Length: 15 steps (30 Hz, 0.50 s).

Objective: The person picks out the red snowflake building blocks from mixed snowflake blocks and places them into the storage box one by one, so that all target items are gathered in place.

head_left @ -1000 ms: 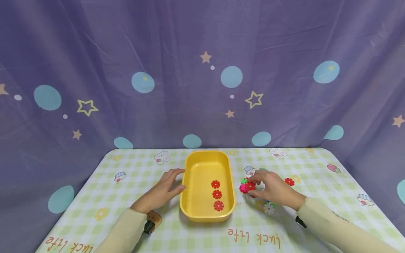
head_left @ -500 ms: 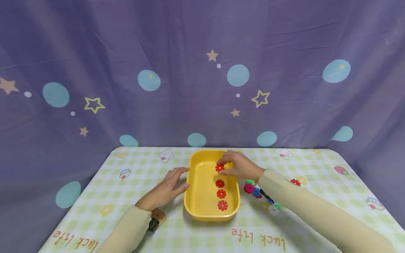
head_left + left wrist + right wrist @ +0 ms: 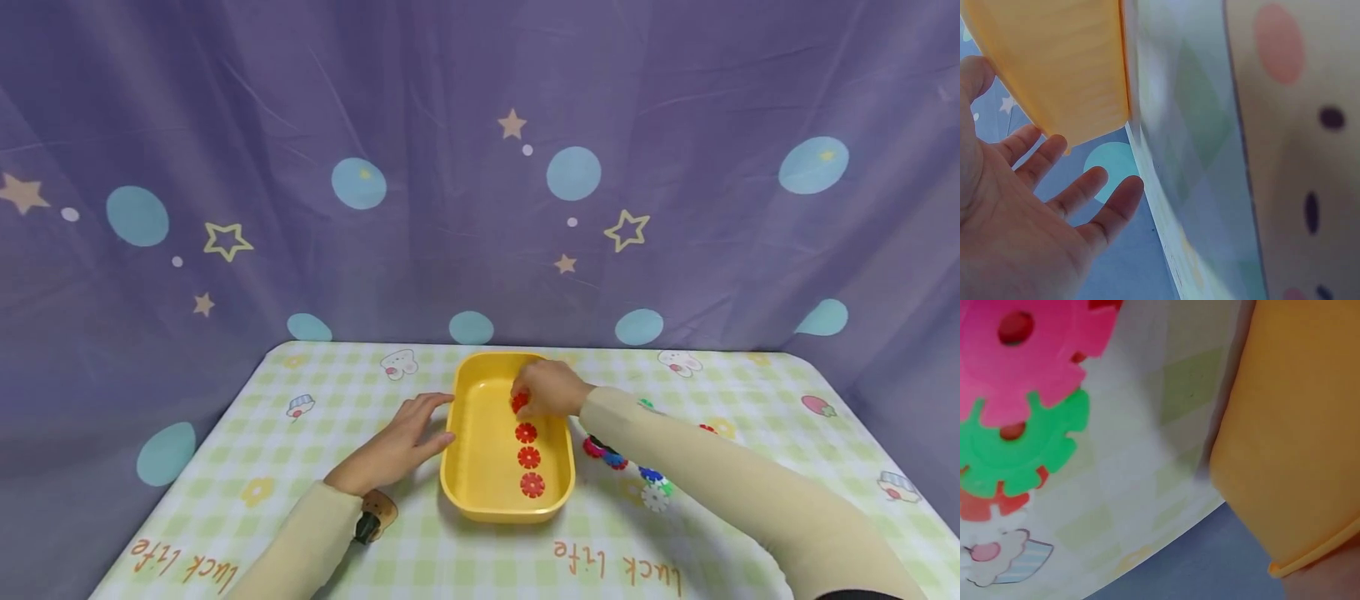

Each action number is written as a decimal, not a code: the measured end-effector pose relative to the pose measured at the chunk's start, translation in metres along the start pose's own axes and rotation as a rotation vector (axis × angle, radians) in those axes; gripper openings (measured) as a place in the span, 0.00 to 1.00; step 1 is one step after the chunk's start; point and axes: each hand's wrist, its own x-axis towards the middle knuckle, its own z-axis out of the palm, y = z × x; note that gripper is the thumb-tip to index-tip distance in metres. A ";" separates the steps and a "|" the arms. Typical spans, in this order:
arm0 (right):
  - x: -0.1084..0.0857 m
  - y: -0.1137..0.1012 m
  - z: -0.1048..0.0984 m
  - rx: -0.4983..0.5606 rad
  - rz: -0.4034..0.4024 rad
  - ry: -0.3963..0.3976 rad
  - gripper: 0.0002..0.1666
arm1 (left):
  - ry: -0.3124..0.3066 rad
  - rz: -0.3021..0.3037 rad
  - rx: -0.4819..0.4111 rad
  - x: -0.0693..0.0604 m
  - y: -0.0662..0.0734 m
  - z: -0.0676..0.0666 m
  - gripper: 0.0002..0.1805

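Observation:
A yellow tray (image 3: 480,475) stands mid-table with three red notched discs (image 3: 528,457) in a column along its right side. Beyond them, at the far right inside the tray, my right hand (image 3: 551,388) pinches another red disc (image 3: 519,402); its fingertips are partly hidden. With fingers spread, my left hand (image 3: 393,446) rests its fingertips at the tray's left rim; the left wrist view shows this palm (image 3: 1029,231) beside the tray's outer wall (image 3: 1066,69). In the right wrist view the right hand is mostly hidden behind the tray wall (image 3: 1297,425).
Right of the tray lie loose discs in several colours, among them a white one (image 3: 655,498), partly under the right sleeve (image 3: 697,458). In the right wrist view a pink disc (image 3: 1047,337) and a green disc (image 3: 1041,440) overlap. A purple curtain (image 3: 420,250) hangs behind the table.
My right hand has moved left from the loose discs into the far part of the tray, with a red disc, and lowered there. The left hand stays at the left rim.

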 end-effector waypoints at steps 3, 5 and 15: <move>-0.001 -0.001 0.001 -0.050 -0.014 0.002 0.14 | -0.002 -0.003 -0.006 0.001 0.001 -0.001 0.32; 0.000 -0.001 0.002 -0.075 -0.013 0.007 0.13 | -0.006 -0.002 -0.003 0.001 0.001 -0.001 0.32; -0.003 -0.010 -0.020 0.073 0.098 -0.061 0.15 | -0.016 -0.009 -0.011 0.001 0.002 -0.002 0.31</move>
